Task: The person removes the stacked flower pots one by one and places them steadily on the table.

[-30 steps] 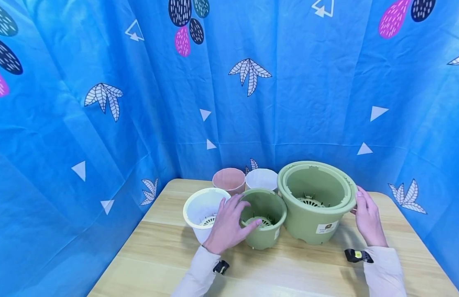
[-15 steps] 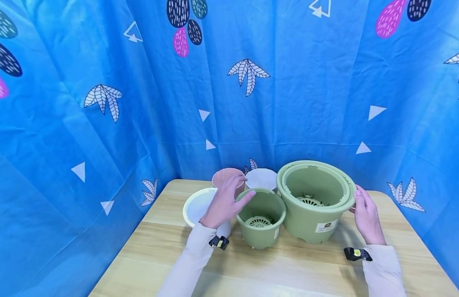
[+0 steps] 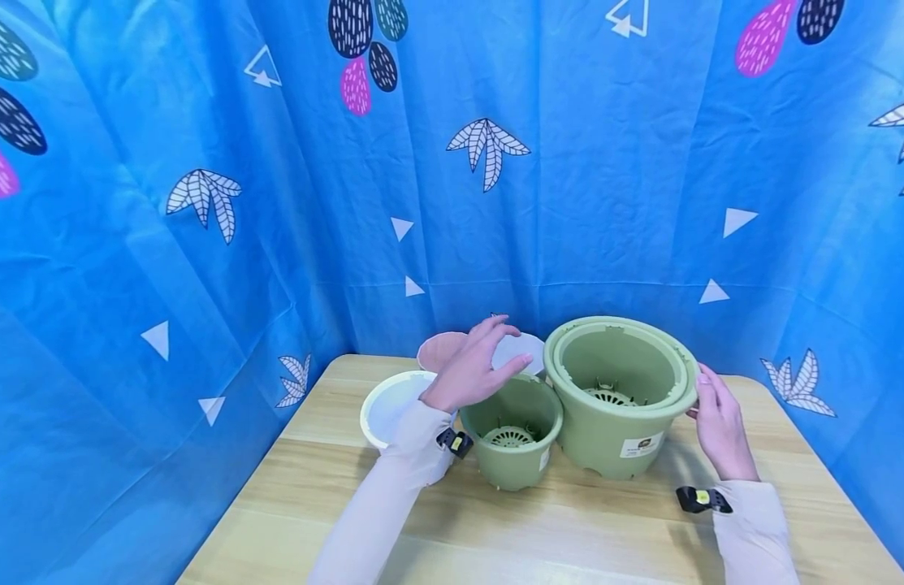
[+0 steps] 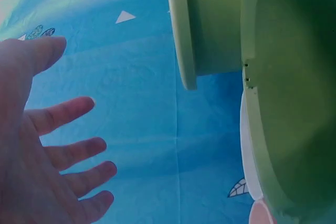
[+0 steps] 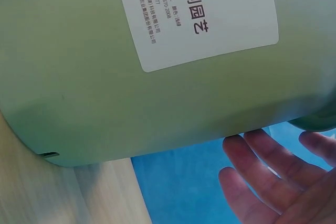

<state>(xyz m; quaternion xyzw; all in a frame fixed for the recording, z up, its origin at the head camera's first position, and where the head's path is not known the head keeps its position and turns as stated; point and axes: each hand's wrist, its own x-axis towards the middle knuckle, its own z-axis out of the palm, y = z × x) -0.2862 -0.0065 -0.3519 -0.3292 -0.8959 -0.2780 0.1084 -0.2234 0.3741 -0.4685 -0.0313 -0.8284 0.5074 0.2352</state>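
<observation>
My left hand hovers with spread fingers over the small green flower pot, in front of the white pot at the back. In the left wrist view, its fingers hold nothing and stand apart from the pots. At the right stands a large green flower pot with a label and what looks like a second rim nested inside. My right hand touches this pot's right side, just under the rim. The right wrist view shows the fingertips against its wall, not wrapped round it.
A cream-white pot stands at the left, partly behind my left forearm. Behind it is a pink pot. All stand on a wooden table, enclosed by a patterned blue curtain.
My left hand has lifted off the small green pot, passed left over the cream-white and pink pots, then moved right and back toward the rear white pot. My right hand stays at the large pot.
</observation>
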